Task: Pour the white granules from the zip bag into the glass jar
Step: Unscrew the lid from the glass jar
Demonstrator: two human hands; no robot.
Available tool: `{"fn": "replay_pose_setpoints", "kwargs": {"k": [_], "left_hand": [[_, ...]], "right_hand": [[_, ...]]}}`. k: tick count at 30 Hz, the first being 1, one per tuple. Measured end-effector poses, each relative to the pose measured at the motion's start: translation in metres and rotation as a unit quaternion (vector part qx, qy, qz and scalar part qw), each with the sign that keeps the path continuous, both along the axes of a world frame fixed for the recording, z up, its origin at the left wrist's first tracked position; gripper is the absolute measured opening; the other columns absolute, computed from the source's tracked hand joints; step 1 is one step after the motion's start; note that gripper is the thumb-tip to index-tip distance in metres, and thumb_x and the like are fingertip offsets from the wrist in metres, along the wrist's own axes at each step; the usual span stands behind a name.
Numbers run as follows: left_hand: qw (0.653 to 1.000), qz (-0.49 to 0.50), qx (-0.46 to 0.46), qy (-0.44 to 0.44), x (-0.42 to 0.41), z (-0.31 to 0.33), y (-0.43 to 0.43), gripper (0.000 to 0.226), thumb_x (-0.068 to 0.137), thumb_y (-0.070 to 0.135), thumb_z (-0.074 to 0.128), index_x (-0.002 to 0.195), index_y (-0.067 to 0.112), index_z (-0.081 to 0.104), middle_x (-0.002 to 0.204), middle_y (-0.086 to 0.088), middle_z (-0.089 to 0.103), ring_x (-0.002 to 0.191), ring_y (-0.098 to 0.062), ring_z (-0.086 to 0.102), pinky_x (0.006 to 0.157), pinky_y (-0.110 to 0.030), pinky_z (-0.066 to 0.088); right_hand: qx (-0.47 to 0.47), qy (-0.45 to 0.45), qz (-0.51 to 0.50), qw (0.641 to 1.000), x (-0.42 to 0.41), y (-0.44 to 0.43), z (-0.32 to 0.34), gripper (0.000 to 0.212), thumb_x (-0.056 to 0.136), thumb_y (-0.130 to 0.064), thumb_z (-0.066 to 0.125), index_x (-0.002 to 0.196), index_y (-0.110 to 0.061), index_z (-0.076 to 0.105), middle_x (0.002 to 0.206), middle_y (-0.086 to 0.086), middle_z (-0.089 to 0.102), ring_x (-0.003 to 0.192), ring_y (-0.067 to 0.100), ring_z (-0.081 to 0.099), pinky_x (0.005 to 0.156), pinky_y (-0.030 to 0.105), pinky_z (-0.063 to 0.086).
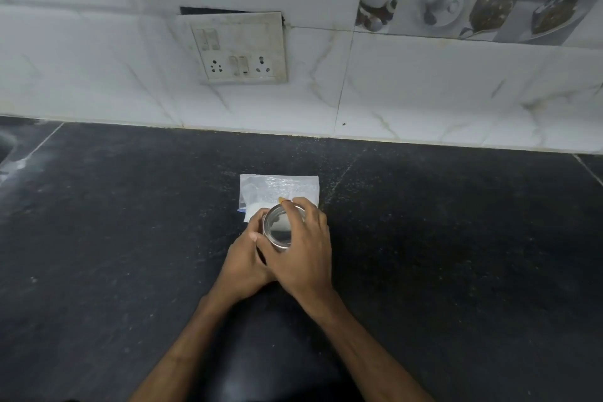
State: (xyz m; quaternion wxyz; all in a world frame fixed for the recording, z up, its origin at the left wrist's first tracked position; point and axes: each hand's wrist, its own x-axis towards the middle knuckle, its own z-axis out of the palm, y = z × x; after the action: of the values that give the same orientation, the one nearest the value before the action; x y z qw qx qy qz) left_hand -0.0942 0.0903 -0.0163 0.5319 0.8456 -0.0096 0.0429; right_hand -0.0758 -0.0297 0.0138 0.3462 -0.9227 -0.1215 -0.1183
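White marbled tiles cover the wall (pixel 424 85), and below them a dark speckled stone counter (pixel 456 238) fills the lower view. On the wall hangs a grubby switch plate (pixel 241 49). The zip bag (pixel 280 188) lies flat on the counter near the wall, just behind the hands.

Both hands are together, wrapped round the glass jar (pixel 276 228), which stands on the counter in front of the bag. The left hand (pixel 243 263) cups its left side, and the right hand (pixel 303 254) curls over its right side and rim. I cannot tell whether a lid is on or the mouth is bare.

The step in hand looks like readying the jar. It should end upright, open and clear of the bag's edge. One hand should then steady it while the other lifts the bag by a corner. The white granules (pixel 253 207) sit bunched at the bag's near left end, so a slow tilt suits.
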Motion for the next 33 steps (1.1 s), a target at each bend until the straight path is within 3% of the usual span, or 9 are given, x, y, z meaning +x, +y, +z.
{"fn": "replay_pose_setpoints", "kwargs": {"k": [2, 7, 11, 16, 21, 27, 33], "left_hand": [[1.000, 0.010, 0.003, 0.002, -0.003, 0.001, 0.000, 0.074, 0.064, 0.039, 0.076, 0.126, 0.058, 0.040, 0.119, 0.026, 0.065, 0.110, 0.002, 0.065, 0.095, -0.029, 0.053], [1.000, 0.002, 0.009, 0.016, -0.001, -0.003, 0.006, 0.085, 0.057, 0.033, 0.084, 0.128, 0.052, 0.040, 0.113, 0.028, 0.067, 0.101, 0.007, 0.066, 0.086, -0.019, 0.054], [1.000, -0.002, 0.009, 0.023, 0.000, -0.004, 0.009, 0.092, 0.053, 0.029, 0.089, 0.126, 0.056, 0.039, 0.112, 0.034, 0.065, 0.101, 0.014, 0.063, 0.080, -0.001, 0.044], [0.999, -0.005, -0.002, 0.034, -0.001, -0.004, 0.010, 0.098, 0.047, 0.042, 0.086, 0.132, 0.051, 0.038, 0.118, 0.025, 0.065, 0.107, 0.007, 0.064, 0.089, -0.014, 0.050], [1.000, -0.008, -0.001, 0.029, -0.002, -0.003, 0.011, 0.095, 0.046, 0.045, 0.087, 0.117, 0.072, 0.031, 0.114, 0.030, 0.065, 0.105, 0.010, 0.063, 0.086, -0.011, 0.049], [1.000, -0.012, -0.018, 0.021, -0.002, -0.002, 0.011, 0.097, 0.046, 0.044, 0.087, 0.121, 0.070, 0.031, 0.118, 0.032, 0.063, 0.107, 0.003, 0.065, 0.094, -0.034, 0.056], [1.000, -0.005, -0.011, 0.024, -0.003, -0.003, 0.009, 0.097, 0.049, 0.041, 0.090, 0.118, 0.073, 0.029, 0.116, 0.040, 0.059, 0.105, 0.011, 0.063, 0.093, -0.030, 0.055]], "right_hand": [[0.009, -0.013, -0.008, 1.000, -0.001, 0.003, -0.004, 0.069, 0.077, -0.061, 0.064, 0.135, -0.025, 0.054, 0.138, -0.003, 0.050, 0.126, 0.017, 0.047, 0.102, 0.034, 0.045], [-0.004, -0.022, 0.024, 0.999, 0.004, 0.001, -0.005, 0.059, 0.081, -0.056, 0.060, 0.133, -0.028, 0.056, 0.136, -0.005, 0.048, 0.126, 0.013, 0.043, 0.103, 0.032, 0.046], [-0.009, -0.014, 0.037, 0.999, 0.005, 0.000, -0.005, 0.058, 0.082, -0.054, 0.063, 0.133, -0.029, 0.056, 0.138, -0.006, 0.046, 0.129, 0.012, 0.040, 0.104, 0.032, 0.044], [0.001, -0.014, 0.042, 0.999, 0.004, -0.001, -0.003, 0.054, 0.081, -0.047, 0.070, 0.130, -0.028, 0.058, 0.136, -0.006, 0.048, 0.127, 0.014, 0.041, 0.104, 0.030, 0.043], [-0.008, -0.015, 0.045, 0.999, 0.006, -0.002, 0.000, 0.052, 0.080, -0.046, 0.072, 0.127, -0.027, 0.059, 0.132, -0.007, 0.050, 0.123, 0.010, 0.042, 0.097, 0.020, 0.036], [-0.018, -0.012, 0.065, 0.998, 0.010, -0.005, -0.001, 0.053, 0.079, -0.047, 0.071, 0.126, -0.025, 0.060, 0.134, -0.005, 0.051, 0.123, 0.012, 0.044, 0.097, 0.020, 0.034], [-0.023, 0.000, 0.099, 0.995, 0.015, -0.010, 0.002, 0.055, 0.078, -0.054, 0.063, 0.126, -0.026, 0.060, 0.136, -0.007, 0.050, 0.124, 0.013, 0.046, 0.099, 0.027, 0.039]]}}
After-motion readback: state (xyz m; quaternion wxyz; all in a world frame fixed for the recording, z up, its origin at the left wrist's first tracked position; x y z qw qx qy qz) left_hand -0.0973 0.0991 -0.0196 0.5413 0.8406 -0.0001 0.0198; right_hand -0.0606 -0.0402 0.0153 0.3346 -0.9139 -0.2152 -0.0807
